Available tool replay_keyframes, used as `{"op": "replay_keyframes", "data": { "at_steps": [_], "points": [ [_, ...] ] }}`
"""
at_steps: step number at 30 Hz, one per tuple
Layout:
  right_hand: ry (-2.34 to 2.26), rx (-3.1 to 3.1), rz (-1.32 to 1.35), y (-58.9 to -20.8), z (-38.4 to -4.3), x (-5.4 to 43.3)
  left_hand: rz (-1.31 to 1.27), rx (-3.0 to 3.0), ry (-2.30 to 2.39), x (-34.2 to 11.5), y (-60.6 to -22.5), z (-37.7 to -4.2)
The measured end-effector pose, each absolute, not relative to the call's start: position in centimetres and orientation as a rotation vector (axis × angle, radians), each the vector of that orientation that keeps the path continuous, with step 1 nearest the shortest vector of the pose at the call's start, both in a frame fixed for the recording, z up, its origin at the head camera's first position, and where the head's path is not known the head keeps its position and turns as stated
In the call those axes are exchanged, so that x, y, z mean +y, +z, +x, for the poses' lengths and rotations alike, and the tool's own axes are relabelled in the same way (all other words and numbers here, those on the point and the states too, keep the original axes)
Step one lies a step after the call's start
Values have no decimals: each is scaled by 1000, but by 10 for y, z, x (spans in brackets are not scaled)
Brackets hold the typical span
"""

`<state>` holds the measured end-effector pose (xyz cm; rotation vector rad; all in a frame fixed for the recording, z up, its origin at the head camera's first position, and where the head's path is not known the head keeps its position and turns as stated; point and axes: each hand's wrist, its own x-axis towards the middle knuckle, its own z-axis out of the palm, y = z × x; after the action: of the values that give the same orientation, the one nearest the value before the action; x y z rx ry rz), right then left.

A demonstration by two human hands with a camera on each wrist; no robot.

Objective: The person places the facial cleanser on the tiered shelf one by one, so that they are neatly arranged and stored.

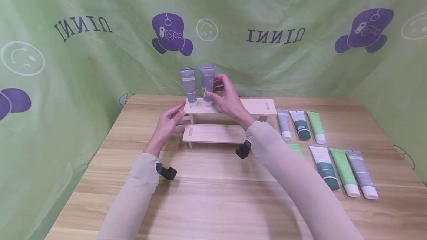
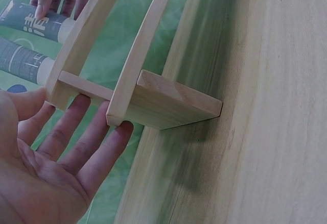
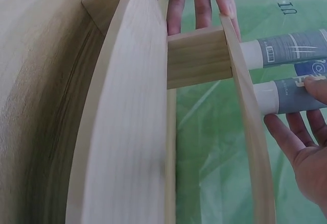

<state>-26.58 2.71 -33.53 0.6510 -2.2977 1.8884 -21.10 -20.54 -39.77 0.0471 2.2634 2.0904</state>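
A two-tier wooden rack stands at the back of the table, with an upper board and a lower board. Two grey-blue squeeze tubes stand cap-down on the upper board's left part. My right hand pinches the right-hand tube between thumb and fingers, its white cap at the board. Beside it the other tube stands slightly tilted, untouched. My left hand is at the rack's left end, fairly straight fingers touching the side of its boards and leg.
Right of the rack lie several squeeze tubes in two rows: grey-blue, white-and-green and light green ones behind, more in front. One front green tube is partly covered by my right sleeve. A green printed curtain hangs behind the table.
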Motion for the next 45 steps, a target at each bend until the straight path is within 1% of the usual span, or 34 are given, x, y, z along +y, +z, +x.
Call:
{"op": "replay_keyframes", "data": {
  "at_steps": [27, 45],
  "points": [
    [1827, -2332, 655, -336, -263, 23, 78, 2267, 2099, -206, -399, -211],
    [1828, -2375, 614, -335, -263, 28, 35, 2266, 2081, -205, -397, -210]
  ]
}}
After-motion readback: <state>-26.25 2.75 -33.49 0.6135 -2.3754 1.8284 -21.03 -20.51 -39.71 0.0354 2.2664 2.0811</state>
